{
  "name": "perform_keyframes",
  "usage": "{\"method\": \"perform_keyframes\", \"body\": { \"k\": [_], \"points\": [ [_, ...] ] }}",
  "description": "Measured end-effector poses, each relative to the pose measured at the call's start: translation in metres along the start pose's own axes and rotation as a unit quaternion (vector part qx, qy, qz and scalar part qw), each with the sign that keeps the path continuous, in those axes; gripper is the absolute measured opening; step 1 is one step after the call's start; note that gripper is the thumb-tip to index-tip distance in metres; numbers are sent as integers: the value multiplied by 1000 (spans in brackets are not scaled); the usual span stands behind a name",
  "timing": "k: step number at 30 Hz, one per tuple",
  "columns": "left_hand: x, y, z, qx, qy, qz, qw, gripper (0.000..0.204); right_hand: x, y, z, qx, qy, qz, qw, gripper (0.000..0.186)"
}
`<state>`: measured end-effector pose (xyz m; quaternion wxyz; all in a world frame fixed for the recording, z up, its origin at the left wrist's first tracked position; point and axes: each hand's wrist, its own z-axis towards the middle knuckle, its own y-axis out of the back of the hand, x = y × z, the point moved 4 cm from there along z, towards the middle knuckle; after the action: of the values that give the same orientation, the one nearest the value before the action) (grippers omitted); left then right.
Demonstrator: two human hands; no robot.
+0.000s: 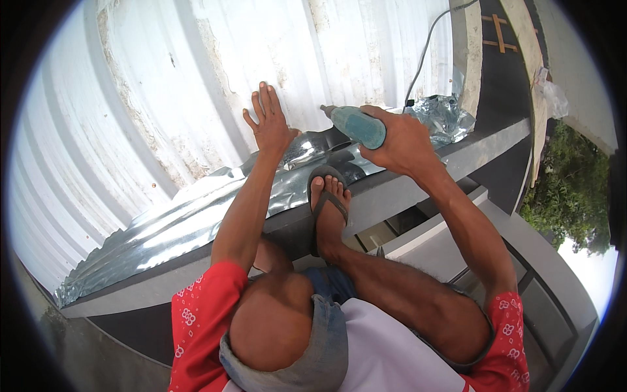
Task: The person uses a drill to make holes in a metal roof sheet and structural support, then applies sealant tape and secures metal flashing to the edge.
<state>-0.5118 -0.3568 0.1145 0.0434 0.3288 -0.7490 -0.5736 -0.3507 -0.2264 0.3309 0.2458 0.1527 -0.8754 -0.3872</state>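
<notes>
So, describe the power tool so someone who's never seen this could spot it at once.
Find the white corrugated sheet at upper left, then follow its lower edge to the shiny silver strip. Near the strip's right end, the right hand holds the power tool. Its rounded teal body with a dark tip sets it apart from the white and silver metal around it.

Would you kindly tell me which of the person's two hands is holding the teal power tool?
The right hand grips the teal power tool; the left hand holds no tool and is spread open on the white corrugated sheet.
</notes>
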Motion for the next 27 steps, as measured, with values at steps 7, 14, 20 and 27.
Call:
{"method": "perform_keyframes", "body": {
  "k": [7,14,20,27],
  "points": [
    [-11,5,1,30,-15,41,999,142,-1,14,-15,-4,14,-5,1000,64],
    [0,22,5,76,-40,3,996,138,4,66,-102,-118,-11,107,987,58],
    [-24,39,4,326,-65,-306,892,123,7,83,-185,-270,3,102,958,69],
    [-109,197,-89,582,-217,-629,468,113,62,89,-201,-335,142,85,928,71]
  ]
}}
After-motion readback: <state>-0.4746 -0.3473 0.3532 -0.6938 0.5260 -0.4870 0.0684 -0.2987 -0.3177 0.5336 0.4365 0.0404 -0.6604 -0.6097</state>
